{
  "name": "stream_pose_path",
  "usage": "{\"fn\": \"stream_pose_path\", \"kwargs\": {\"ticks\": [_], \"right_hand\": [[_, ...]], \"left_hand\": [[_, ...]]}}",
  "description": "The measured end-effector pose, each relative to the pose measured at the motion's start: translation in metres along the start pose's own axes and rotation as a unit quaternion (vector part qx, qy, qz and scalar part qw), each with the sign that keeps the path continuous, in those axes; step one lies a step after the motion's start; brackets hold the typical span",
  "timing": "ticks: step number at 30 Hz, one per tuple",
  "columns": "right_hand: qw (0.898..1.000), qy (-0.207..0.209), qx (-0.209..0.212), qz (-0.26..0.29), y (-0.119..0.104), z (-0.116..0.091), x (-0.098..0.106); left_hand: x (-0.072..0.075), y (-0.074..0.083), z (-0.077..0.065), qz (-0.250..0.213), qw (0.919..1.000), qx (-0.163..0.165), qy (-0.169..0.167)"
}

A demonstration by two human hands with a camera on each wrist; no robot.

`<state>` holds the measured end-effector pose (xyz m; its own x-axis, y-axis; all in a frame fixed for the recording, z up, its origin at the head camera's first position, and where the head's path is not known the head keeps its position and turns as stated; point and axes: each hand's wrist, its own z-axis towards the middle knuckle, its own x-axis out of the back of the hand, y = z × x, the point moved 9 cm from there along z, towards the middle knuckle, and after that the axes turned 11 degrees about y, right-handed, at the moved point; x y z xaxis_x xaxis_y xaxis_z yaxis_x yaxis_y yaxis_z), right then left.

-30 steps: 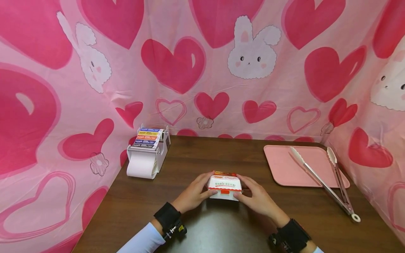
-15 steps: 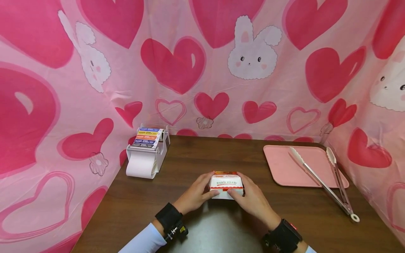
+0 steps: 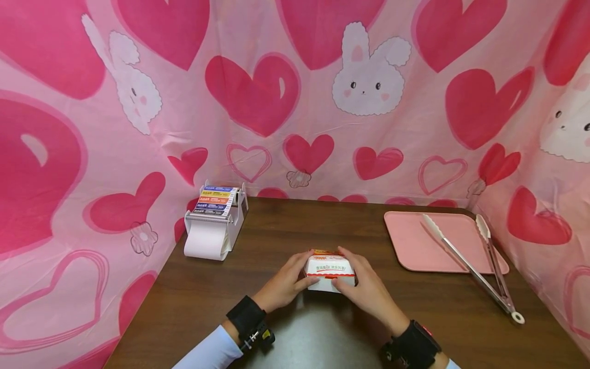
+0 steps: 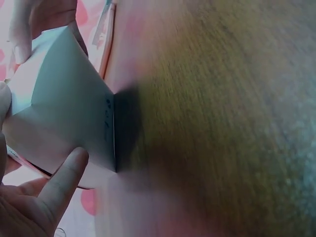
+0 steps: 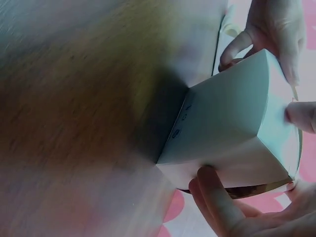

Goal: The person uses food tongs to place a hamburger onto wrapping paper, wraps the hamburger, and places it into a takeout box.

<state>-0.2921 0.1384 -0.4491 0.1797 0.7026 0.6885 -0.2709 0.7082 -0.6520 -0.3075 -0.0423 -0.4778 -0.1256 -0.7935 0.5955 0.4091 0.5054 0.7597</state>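
Note:
A small white paper burger box [image 3: 329,267] with red trim and printed lettering sits on the table, its lid down over its base. My left hand [image 3: 285,284] grips its left side, thumb on the front and fingers along the side. Opposite it, my right hand [image 3: 371,289] grips the right side, its thumb across the front near the mostly covered orange tab and a finger on the top back edge. In the left wrist view, one finger [image 4: 69,170] lies against a plain wall of the box. The right wrist view shows fingertips [image 5: 210,182] against another wall.
A label dispenser [image 3: 237,225] with coloured label rolls and a white strip stands at the back left. On the right lies a pink tray [image 3: 410,251], with metal tongs [image 3: 465,256] lying across it. Heart-print cloth surrounds the brown table [image 3: 295,220].
The box has shifted slightly right. My right thumb has slid left across the front, covering most of the orange tab, and a right finger has moved left over the back edge.

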Motion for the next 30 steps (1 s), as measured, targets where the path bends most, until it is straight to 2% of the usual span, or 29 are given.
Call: {"fn": "stream_pose_path", "kwargs": {"ticks": [7,15,23,27,30], "right_hand": [[1.0,-0.003,-0.02,0.012,-0.0006,0.0012,-0.0018],[0.999,0.011,-0.039,-0.008,0.0039,0.0024,-0.0053],[0.998,-0.011,-0.02,0.051,0.0038,0.0002,-0.0033],[0.997,-0.017,-0.024,0.072,0.007,0.0012,-0.003],[0.996,-0.038,-0.012,0.082,0.0072,0.0015,-0.0036]], "left_hand": [[-0.0006,0.0007,0.001,0.006,0.9998,-0.014,0.009],[-0.0013,0.0017,0.0003,0.013,0.9996,-0.025,0.009],[-0.0002,0.003,0.0004,0.008,0.9998,-0.018,0.007],[-0.0002,0.0038,0.0013,0.008,0.9996,-0.026,0.005],[0.0001,0.0026,0.0017,0.008,0.9995,-0.03,0.008]]}}
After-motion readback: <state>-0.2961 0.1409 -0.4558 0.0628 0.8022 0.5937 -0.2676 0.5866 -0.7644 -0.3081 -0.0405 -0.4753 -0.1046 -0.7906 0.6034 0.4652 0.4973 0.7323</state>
